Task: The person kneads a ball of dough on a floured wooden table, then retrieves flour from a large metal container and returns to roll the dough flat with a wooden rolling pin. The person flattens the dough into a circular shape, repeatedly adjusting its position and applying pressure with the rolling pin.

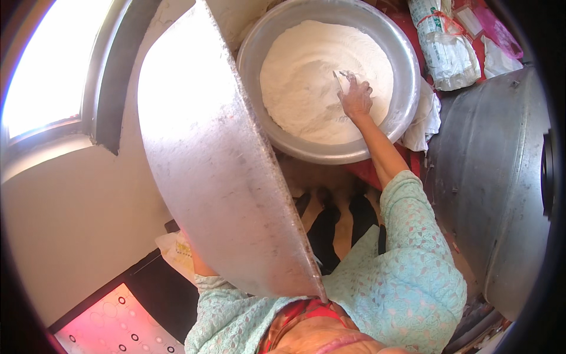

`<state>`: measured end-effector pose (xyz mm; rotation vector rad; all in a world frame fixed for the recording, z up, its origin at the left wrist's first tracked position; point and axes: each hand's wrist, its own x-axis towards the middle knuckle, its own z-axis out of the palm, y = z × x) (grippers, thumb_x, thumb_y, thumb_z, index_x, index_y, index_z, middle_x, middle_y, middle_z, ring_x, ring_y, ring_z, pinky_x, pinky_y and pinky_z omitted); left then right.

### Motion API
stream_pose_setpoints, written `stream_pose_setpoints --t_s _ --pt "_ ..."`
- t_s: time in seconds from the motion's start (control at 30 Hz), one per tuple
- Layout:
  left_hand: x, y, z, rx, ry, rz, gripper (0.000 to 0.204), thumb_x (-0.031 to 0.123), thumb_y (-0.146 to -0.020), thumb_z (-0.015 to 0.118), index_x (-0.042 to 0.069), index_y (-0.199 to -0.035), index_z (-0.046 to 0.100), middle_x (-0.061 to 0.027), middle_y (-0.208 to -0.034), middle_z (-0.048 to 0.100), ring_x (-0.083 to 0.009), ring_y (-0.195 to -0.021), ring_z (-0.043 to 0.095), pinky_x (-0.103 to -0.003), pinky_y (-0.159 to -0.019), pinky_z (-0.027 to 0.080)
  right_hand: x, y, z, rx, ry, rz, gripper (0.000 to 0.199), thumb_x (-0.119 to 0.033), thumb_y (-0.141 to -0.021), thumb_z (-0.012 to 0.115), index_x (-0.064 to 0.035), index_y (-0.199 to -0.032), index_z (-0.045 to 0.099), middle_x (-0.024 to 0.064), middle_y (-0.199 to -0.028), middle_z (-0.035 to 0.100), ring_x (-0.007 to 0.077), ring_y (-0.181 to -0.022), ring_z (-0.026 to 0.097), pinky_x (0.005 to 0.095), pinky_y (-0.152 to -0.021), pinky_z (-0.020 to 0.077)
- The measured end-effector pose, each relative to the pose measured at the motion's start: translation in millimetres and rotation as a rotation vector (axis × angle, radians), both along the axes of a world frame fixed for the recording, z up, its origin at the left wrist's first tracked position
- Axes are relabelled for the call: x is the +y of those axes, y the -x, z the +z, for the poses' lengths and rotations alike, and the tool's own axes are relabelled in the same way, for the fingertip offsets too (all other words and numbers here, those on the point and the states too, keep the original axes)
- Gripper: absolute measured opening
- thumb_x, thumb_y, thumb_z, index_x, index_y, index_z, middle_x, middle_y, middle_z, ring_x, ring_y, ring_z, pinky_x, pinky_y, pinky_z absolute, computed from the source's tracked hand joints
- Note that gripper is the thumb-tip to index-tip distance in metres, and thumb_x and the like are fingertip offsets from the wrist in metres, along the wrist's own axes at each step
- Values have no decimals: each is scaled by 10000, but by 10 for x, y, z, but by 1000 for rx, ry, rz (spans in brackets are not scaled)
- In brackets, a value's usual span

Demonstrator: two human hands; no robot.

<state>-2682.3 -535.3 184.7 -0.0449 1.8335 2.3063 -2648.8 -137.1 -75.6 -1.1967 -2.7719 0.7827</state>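
Observation:
My right hand (356, 99) reaches over a wide metal basin (407, 76) of white flour-like powder (306, 76). Its fingers are curled around a thin, pale, flat-edged piece (338, 81), close to the powder's surface; its exact kind is hard to make out. A large shiny metal pan (212, 159), tilted up on its side, stands between my body and the wall on the left. Its lower end rests close against my front. Part of my left forearm (202, 265) shows beside the pan, while my left hand is hidden behind it.
To the right stands a big grey metal drum (489, 177). Rolled white sacks (445, 53) tied with red string lie at the back right, near a pink plastic bag (498, 32). A window (47, 65) is at the upper left, and a patterned pink panel (115, 324) lies lower left.

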Motion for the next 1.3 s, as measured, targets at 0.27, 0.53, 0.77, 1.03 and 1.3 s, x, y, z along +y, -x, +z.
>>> stream_pose_setpoints --t_s 0.27,0.53,0.77,1.03,1.3 --pt "-52 12 -53 -10 6 -12 157 196 -799 619 125 -825 481 60 -668 410 -55 -572 384 -212 -566 357 -577 -84 -56 -41 179 50 690 -454 -811 676 -196 -1401 428 263 -1163 441 416 -1074 490 496 -811 512" --pt "-27 10 -90 -6 -4 -9 160 207 -794 617 133 -822 478 71 -677 401 -50 -587 375 -208 -579 342 -1091 298 -22 -18 362 84 673 -478 -821 651 -240 -1404 414 243 -1191 487 424 -1097 521 513 -875 489" --pt "14 70 -139 -19 -82 -69 163 210 -800 619 142 -807 471 86 -650 381 -35 -562 348 -196 -559 319 -330 -76 56 406 1409 -556 594 -303 -844 481 -143 -1392 314 231 -1191 560 389 -928 654 554 -672 564" --pt "299 12 -37 -24 -51 104 169 162 -804 650 90 -827 499 25 -603 456 -56 -474 424 -188 -465 399 -103 -364 -35 799 1620 -656 570 -265 -840 483 16 -1332 424 215 -1246 565 378 -1096 602 536 -850 536" --pt "88 65 -94 -26 5 37 192 173 -800 678 76 -831 515 51 -529 436 -39 -369 372 -156 -362 340 60 -362 160 559 374 -201 579 -133 -814 538 -123 -1386 452 180 -1201 557 323 -1096 524 404 -969 417"
